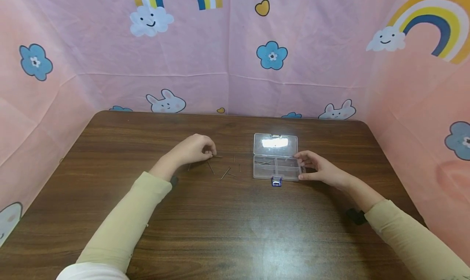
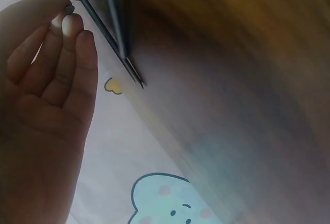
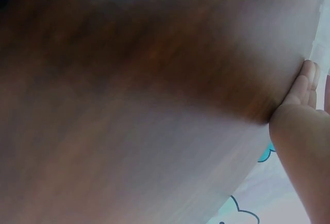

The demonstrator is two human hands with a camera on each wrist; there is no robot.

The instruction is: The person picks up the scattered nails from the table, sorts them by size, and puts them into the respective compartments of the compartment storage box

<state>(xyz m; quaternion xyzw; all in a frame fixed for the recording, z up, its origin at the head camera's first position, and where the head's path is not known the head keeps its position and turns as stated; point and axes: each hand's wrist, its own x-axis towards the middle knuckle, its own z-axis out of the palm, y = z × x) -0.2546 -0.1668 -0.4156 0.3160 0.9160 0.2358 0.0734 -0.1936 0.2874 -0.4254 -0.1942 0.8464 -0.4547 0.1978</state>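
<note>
Left of the box, my left hand [image 1: 194,148] pinches a thin nail [image 1: 218,156] between thumb and fingertips; the nail's head [image 2: 69,9] shows by the thumb in the left wrist view. Loose nails [image 1: 225,173] of different lengths lie on the table around that hand. My right hand [image 1: 318,170] grips the right end of a clear plastic box [image 1: 287,175], thumb at the front corner and fingers at the back. The box's lid [image 1: 259,144] is swung up at the rear. A few nails [image 1: 262,163] rest in the back left compartment.
A blue-purple latch [image 1: 276,182] hangs at the box's front edge. The brown wooden table [image 1: 205,239] reaches back to a pink patterned cloth [image 1: 205,47], which also hangs along both sides.
</note>
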